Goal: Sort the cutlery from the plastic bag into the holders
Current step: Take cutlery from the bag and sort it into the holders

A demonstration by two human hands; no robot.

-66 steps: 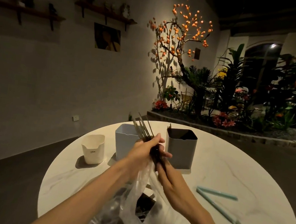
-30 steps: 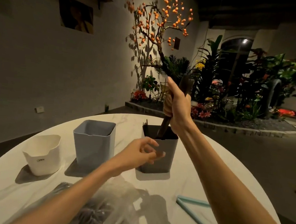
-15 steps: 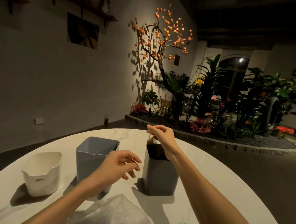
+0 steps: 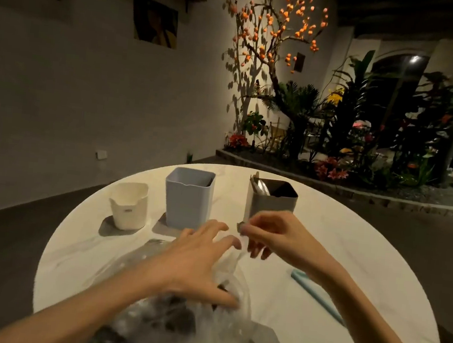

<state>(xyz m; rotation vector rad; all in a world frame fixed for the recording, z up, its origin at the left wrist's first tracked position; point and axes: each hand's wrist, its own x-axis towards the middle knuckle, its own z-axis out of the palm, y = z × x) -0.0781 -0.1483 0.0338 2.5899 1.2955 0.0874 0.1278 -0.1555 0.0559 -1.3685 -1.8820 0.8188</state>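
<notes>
A clear plastic bag [image 4: 176, 322] with dark cutlery inside lies on the round white table [image 4: 350, 254] in front of me. My left hand [image 4: 199, 260] is spread over the bag's top with straight fingers. My right hand [image 4: 274, 235] pinches the bag's raised edge between thumb and forefinger. Behind them stand three holders: a low white holder [image 4: 129, 206], a blue-grey holder [image 4: 189, 198] and a grey holder [image 4: 272, 204]. Cutlery handles [image 4: 260, 187] stick up in the grey holder's left corner.
Two long teal sticks [image 4: 315, 295] lie on the table to the right of my right forearm. A planter bed with plants and an orange-leaved tree [image 4: 276, 37] lies beyond the table. A wall is at the left.
My right hand put the dark cutlery into the grey holder, let go and came back down to the bag's edge. My left hand lowered onto the bag and spread its fingers.
</notes>
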